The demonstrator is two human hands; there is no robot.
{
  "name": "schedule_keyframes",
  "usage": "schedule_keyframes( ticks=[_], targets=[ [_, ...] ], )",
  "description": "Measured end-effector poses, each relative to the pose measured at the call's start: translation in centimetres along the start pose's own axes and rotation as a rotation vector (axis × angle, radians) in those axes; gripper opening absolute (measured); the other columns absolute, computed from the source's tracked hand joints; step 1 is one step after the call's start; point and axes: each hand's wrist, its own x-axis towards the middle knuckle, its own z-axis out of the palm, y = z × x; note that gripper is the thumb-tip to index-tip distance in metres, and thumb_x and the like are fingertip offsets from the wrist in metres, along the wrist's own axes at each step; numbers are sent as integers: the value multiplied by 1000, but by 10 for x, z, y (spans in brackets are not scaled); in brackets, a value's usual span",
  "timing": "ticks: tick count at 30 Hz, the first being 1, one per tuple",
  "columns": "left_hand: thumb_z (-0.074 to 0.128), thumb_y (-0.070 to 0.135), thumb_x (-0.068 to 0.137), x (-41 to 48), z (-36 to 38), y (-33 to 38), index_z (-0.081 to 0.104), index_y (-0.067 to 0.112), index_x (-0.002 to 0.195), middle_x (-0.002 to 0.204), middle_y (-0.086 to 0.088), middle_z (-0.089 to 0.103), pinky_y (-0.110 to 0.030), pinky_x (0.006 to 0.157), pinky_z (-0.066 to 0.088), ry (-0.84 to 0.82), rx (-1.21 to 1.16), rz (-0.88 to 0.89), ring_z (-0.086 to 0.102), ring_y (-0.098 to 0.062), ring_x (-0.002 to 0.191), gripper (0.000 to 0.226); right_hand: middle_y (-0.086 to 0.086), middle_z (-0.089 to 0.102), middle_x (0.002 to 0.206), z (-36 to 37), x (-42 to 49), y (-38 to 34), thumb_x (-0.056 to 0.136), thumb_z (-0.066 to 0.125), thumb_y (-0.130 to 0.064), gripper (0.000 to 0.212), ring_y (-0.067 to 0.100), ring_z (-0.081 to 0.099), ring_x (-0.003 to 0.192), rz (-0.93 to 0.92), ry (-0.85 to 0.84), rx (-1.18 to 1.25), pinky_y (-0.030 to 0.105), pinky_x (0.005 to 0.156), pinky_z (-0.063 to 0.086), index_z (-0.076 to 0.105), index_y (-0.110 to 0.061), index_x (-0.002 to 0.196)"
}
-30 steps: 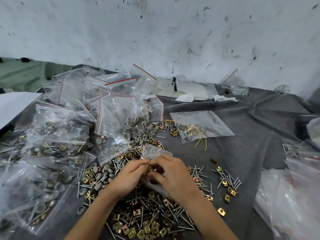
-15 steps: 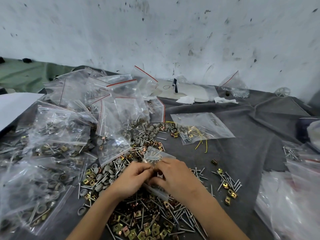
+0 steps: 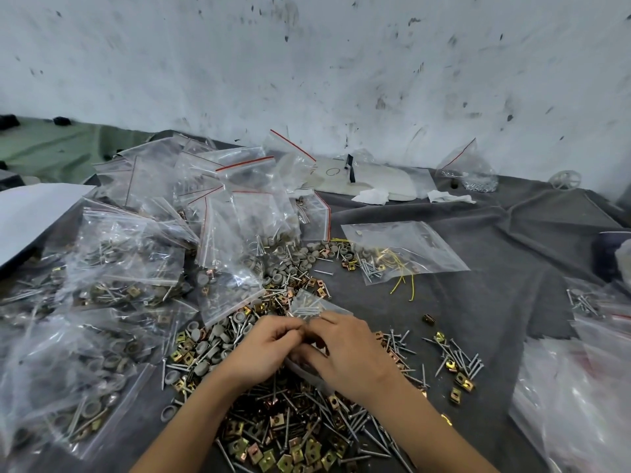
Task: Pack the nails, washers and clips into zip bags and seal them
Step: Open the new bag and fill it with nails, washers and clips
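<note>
**Small clear zip bag (image 3: 309, 301), centre foreground**, held just above the loose hardware. A few nails (image 3: 305, 311) show through its upper part, which stands up behind the fingers. Its lower part runs down between the two palms.

The left hand (image 3: 263, 349) and right hand (image 3: 348, 353) meet with fingers curled, each pinching the bag where the fingertips come together. Whether the bag's mouth is sealed cannot be told.

Directly beneath the hands and wrists lies the main pile, mixed and touching:
- loose nails (image 3: 341, 425)
- brass-coloured square clips (image 3: 264, 454)
- grey round washers (image 3: 201, 349)

A smaller scatter (image 3: 457, 363) of nails and clips lies to the right, apart from the main pile.

To the left, a heap of filled bags (image 3: 129, 264) with red seal strips overlaps the pile's edge and reaches the near-left border of the view. Beyond the pile, a flat bag (image 3: 409, 240) holding nails and yellow wires lies alone.

Bare grey cloth (image 3: 505, 285) opens between that flat bag, the right-hand scatter and a stack of clear bags (image 3: 580, 397) at the right edge. This is the widest uncovered stretch.

A white sheet (image 3: 30, 213) lies at the far-left edge. The stained white wall (image 3: 307, 63) closes the far side.
</note>
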Motion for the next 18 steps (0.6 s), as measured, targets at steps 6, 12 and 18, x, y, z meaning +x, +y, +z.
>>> schedule_keyframes(
  ticks=[6, 12, 18],
  targets=[
    [49, 4, 91, 0, -1, 0, 43, 19, 57, 50, 11, 42, -20, 52, 32, -19, 25, -32, 40, -4, 51, 38, -2, 60, 106, -5, -5, 8, 89, 61, -23, 22, 11, 54, 98, -31, 12, 148, 22, 89, 41, 65, -15, 110],
    [50, 28, 93, -4, -5, 9, 48, 18, 62, 61, 5, 47, -23, 61, 38, 88, -48, 46, 49, -13, 61, 32, -12, 60, 99, -12, -10, 18, 86, 67, -16, 20, -4, 49, 88, 44, 83, 222, 4, 82, 37, 68, -15, 106],
    [52, 34, 94, -5, 6, 20, 60, 16, 78, 73, -7, 66, -36, 66, 54, 10, 140, 101, 66, -14, 68, 25, -6, 67, 85, -11, -12, 15, 81, 71, -10, 30, 4, 62, 79, 124, 190, 341, 16, 76, 50, 64, -16, 109]
  ],
)
